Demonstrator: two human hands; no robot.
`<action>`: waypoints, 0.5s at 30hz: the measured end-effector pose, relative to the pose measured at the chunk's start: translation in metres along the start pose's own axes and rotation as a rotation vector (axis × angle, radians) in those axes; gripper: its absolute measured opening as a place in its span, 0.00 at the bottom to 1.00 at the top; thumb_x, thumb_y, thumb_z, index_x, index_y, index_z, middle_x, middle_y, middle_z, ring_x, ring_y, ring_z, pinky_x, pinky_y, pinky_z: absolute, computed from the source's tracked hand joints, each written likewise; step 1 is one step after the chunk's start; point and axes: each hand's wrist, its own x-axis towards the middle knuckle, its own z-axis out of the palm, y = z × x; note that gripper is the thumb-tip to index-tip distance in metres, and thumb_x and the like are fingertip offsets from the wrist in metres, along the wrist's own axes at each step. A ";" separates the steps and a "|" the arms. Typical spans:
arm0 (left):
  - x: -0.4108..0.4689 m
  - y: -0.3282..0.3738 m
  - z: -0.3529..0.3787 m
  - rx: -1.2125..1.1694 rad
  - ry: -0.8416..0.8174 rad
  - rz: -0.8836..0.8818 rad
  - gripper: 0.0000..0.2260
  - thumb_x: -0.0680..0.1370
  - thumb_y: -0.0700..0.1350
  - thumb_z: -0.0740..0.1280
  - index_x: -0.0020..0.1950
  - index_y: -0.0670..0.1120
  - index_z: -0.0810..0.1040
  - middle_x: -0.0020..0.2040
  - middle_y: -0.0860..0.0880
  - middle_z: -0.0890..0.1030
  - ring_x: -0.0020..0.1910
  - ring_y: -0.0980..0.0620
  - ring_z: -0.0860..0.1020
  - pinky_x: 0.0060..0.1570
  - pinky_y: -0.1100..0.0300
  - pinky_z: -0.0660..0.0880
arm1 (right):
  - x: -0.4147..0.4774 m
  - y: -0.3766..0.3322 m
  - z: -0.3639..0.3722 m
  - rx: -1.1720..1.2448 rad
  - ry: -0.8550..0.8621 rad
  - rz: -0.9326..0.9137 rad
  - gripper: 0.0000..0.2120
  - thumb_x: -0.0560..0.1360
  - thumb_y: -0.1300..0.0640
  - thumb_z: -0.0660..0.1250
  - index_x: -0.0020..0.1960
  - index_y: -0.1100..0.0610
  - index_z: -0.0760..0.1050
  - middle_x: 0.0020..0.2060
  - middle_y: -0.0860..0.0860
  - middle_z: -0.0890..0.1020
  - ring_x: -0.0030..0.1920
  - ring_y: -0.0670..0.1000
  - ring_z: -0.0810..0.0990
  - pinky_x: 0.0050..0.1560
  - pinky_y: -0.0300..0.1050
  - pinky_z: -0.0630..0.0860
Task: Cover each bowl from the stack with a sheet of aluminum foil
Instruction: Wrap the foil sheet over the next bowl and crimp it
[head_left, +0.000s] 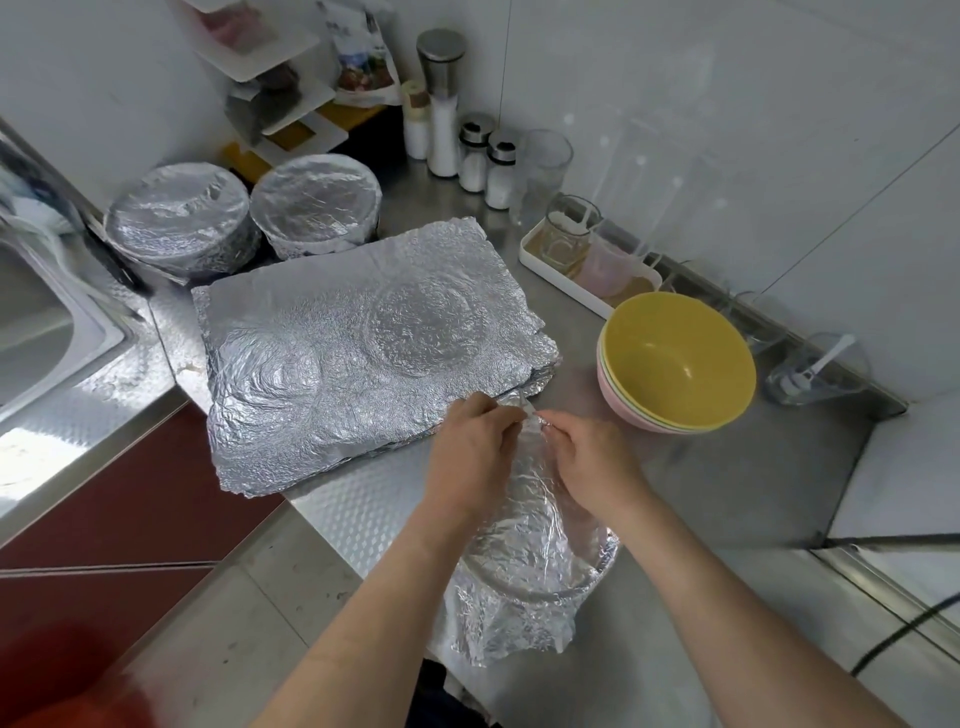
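A bowl draped in a foil sheet (530, 561) sits at the counter's near edge, its round rim showing through the foil. My left hand (470, 452) and my right hand (592, 457) both pinch the far edge of that sheet, fingertips almost meeting. Beyond them lies a pile of flat foil sheets (363, 353) with round bowl prints. To the right stands a stack of bowls (675, 364), yellow on top, pink below. Two foil-covered bowls (182, 218) (317, 202) stand at the back left.
A sink (36, 322) is at far left. Salt and spice shakers (441, 104) and glasses line the back wall. A white tray (535, 260) holding cups sits behind the bowl stack. A black cable (904, 629) runs along the right.
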 end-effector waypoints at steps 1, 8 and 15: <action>0.000 0.001 0.000 -0.005 -0.012 0.000 0.07 0.76 0.41 0.70 0.53 0.46 0.84 0.43 0.47 0.78 0.43 0.44 0.76 0.40 0.59 0.67 | 0.002 0.000 -0.002 0.060 -0.024 0.034 0.14 0.80 0.56 0.62 0.64 0.54 0.77 0.55 0.53 0.83 0.56 0.53 0.80 0.56 0.44 0.74; -0.006 -0.004 -0.011 -0.090 -0.038 -0.198 0.11 0.78 0.48 0.68 0.57 0.47 0.82 0.50 0.48 0.79 0.47 0.49 0.77 0.47 0.57 0.73 | 0.021 -0.012 -0.020 0.361 -0.239 0.180 0.20 0.81 0.53 0.60 0.71 0.57 0.69 0.66 0.48 0.74 0.63 0.42 0.71 0.60 0.36 0.64; -0.010 0.000 -0.007 -0.147 -0.053 -0.164 0.08 0.79 0.44 0.67 0.56 0.46 0.83 0.46 0.48 0.80 0.41 0.48 0.78 0.41 0.55 0.73 | 0.028 -0.013 -0.014 0.281 -0.350 0.109 0.14 0.80 0.47 0.60 0.61 0.48 0.78 0.56 0.46 0.82 0.58 0.46 0.78 0.65 0.50 0.72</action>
